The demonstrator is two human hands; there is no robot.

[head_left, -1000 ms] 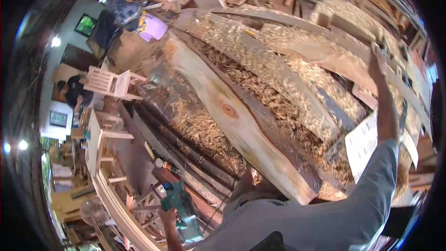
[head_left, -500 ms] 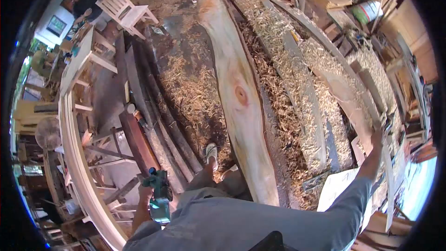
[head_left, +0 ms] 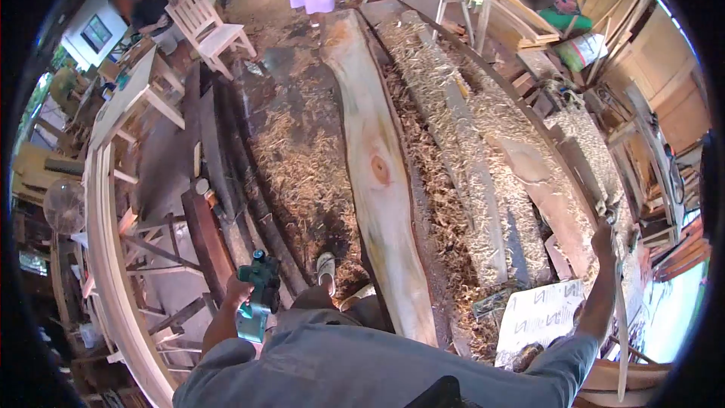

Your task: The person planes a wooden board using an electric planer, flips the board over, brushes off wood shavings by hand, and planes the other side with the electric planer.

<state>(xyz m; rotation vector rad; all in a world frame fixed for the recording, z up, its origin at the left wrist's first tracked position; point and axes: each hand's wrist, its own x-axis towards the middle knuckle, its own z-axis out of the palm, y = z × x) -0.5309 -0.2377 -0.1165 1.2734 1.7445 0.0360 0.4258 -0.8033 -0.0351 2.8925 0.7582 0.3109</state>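
Green power tool (head_left: pixel 259 298) firmly held!
My left hand (head_left: pixel 239 289) wraps it, left of the pale slab (head_left: pixel 370 125) (knot (head_left: pixel 380 169) and all); my right hand (head_left: pixel 604 243) stretches out, its grip I can't tell.

Passage over slab (head_left: pixel 377 204)
I have open air above; green tool (head_left: pixel 260 287) and dark beams (head_left: pixel 215 132) obstruct left, shaving-covered boards (head_left: pixel 491 253) right.

Brown floor (head_left: pixel 165 162), loose curled shavings (head_left: pixel 302 155) over it, slatted wooden chair (head_left: pixel 217 38) standing at the far left, long dark planks (head_left: pixel 217 140) lying side by side, pale knotted slab (head_left: pixel 377 143) stretched lengthwise, its supports hidden, shaving-strewn boards (head_left: pixel 529 164) to its right, one shod foot (head_left: pixel 326 266) among shavings.
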